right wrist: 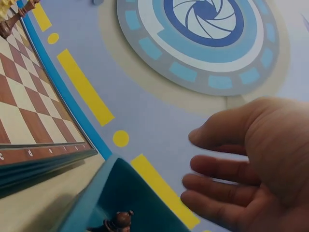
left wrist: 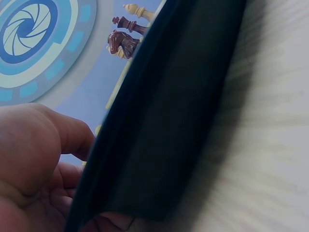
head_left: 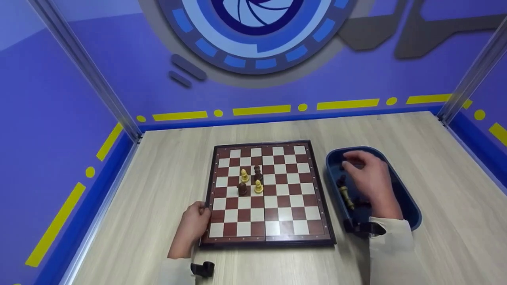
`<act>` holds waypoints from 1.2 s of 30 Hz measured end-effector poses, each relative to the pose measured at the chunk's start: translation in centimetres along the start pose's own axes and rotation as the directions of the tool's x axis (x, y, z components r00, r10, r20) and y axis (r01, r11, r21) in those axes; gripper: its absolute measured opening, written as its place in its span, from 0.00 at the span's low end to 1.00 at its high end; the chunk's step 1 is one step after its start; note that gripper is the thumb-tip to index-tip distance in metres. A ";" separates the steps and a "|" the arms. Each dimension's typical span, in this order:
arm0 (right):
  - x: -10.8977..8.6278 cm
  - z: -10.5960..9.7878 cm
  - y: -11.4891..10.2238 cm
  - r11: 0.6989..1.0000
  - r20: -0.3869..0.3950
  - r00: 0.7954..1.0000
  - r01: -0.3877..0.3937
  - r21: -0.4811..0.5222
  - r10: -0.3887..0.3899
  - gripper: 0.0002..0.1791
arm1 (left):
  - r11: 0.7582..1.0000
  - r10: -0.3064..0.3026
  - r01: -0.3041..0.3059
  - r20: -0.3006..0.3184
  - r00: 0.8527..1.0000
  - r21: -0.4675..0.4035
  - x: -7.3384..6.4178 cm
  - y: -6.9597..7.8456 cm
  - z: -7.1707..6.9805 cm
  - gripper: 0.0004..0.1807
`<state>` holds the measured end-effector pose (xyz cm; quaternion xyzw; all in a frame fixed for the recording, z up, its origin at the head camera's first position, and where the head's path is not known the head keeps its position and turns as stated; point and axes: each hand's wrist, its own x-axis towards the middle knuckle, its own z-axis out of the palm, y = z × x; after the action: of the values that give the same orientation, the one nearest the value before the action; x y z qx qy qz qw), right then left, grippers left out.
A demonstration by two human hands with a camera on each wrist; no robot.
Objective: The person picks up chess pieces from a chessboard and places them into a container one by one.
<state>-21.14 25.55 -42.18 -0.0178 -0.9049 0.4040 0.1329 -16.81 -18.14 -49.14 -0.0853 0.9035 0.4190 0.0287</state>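
A brown and white chessboard (head_left: 277, 213) lies on the table, with a few chess pieces near its centre. Among these are a dark king (left wrist: 126, 23), a dark knight (left wrist: 121, 44) and a cream bishop (left wrist: 137, 10). At the board's near left edge, my left hand (head_left: 195, 221) grips the side, with the thumb at the rim and fingers partly hidden beneath. My right hand (head_left: 370, 178) hovers over a dark blue bin (head_left: 414, 215), thumb and fingers apart, holding nothing. Inside the bin lie a cream chess piece (head_left: 346, 197) and dark ones, partly hidden by the hand.
The bin stands close beside the board's right edge. Pale wood tabletop (head_left: 166, 166) surrounds both. Blue panels (head_left: 277, 91) with yellow marks close off the back and sides, and metal posts (head_left: 95, 67) stand at the corners.
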 end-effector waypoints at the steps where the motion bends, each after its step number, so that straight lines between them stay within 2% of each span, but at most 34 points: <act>1: 0.0 0.1 -0.1 1.000 -0.007 1.000 0.011 0.006 -0.011 0.15 | 1.000 0.004 -0.004 0.000 1.000 -0.001 0.0 0.0 0.0 0.17; 7: -0.1 0.9 -0.8 0.998 -0.016 0.998 0.053 0.039 -0.053 0.16 | 1.000 0.009 -0.009 0.002 1.000 -0.007 0.0 0.0 0.0 0.16; 15: -0.2 1.8 -1.2 0.993 -0.036 0.995 0.098 0.064 -0.096 0.15 | 1.000 -0.015 0.015 0.017 1.000 -0.017 -0.2 0.1 0.0 0.18; 21: -0.2 2.5 -1.6 0.990 -0.027 0.993 0.115 0.084 -0.113 0.16 | 1.000 -0.006 0.006 0.013 1.000 -0.016 -0.2 0.0 0.0 0.17; 28: -0.3 3.4 -2.2 0.981 -0.022 0.985 0.171 0.091 -0.169 0.18 | 1.000 -0.012 0.012 0.012 1.000 -0.018 -0.2 0.0 0.0 0.17; 36: -0.6 4.2 -3.0 0.983 0.027 0.986 0.160 0.094 -0.163 0.19 | 1.000 -0.005 0.005 0.009 1.000 -0.016 -0.1 0.0 0.0 0.17</act>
<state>-21.41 20.34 -42.79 0.0688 -0.8860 0.4332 0.1504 -16.69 -18.16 -49.12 -0.0859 0.8998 0.4264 0.0332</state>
